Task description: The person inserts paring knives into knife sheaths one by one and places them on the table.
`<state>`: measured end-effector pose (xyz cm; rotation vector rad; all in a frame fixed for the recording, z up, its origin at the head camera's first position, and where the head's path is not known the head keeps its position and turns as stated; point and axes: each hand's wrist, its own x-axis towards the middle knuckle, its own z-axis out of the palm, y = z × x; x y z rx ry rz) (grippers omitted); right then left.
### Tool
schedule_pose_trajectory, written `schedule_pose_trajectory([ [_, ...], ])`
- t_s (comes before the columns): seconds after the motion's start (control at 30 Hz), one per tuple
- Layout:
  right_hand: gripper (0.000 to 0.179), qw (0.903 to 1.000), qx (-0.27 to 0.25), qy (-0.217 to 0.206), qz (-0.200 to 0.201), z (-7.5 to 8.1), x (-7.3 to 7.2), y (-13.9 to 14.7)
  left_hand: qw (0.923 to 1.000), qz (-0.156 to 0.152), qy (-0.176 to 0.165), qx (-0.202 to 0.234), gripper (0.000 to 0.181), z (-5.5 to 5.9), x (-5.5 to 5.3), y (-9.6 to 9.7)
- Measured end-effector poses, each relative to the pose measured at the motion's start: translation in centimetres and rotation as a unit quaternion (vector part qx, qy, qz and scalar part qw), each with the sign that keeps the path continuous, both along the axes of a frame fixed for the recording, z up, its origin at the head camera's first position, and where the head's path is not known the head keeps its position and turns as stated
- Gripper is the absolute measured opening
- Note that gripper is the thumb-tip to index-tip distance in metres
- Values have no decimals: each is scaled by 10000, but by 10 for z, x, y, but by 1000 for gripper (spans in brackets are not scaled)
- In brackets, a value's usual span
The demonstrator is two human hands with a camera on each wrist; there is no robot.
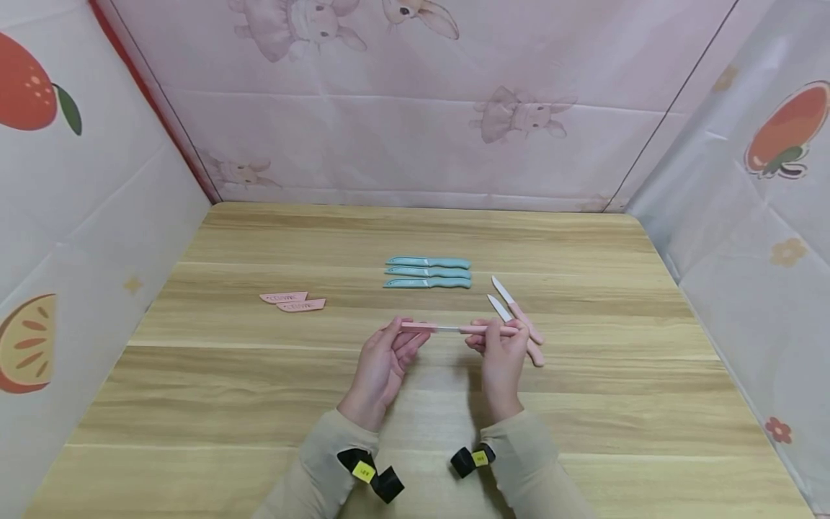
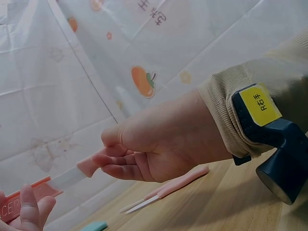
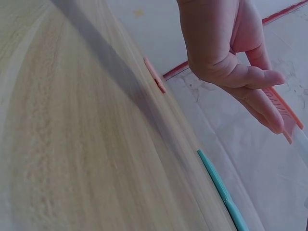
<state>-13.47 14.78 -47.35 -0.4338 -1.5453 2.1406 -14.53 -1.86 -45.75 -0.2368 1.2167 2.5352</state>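
Note:
Over the front middle of the table, my left hand [image 1: 381,364] holds a pink blade sheath [image 1: 415,327] between thumb and fingers. My right hand [image 1: 503,367] pinches the pink handle of a small knife [image 1: 472,329], level with the sheath. Part of the pale blade [image 2: 67,179] shows between handle and sheath mouth; its tip is hidden inside the sheath. Just beyond the right hand lie two more pink-handled knives [image 1: 524,321] with bare white blades, points to the upper left. Two loose pink sheaths [image 1: 301,305] lie overlapping to the left, with raised lettering.
Three teal sheathed knives [image 1: 428,272] lie in a parallel stack of rows behind the hands, handles to the right. The wood-grain table [image 1: 214,404] is bounded by printed cloth walls at the back [image 1: 415,144], left and right. Both wrists wear black cameras.

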Motion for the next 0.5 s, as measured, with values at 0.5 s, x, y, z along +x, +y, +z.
schedule_pose_trajectory([
  [0.5, 19, 10000, -38, 16, -29, 1, 2, -1, 9999, -84, 83, -15, 26, 0, 1, 3],
])
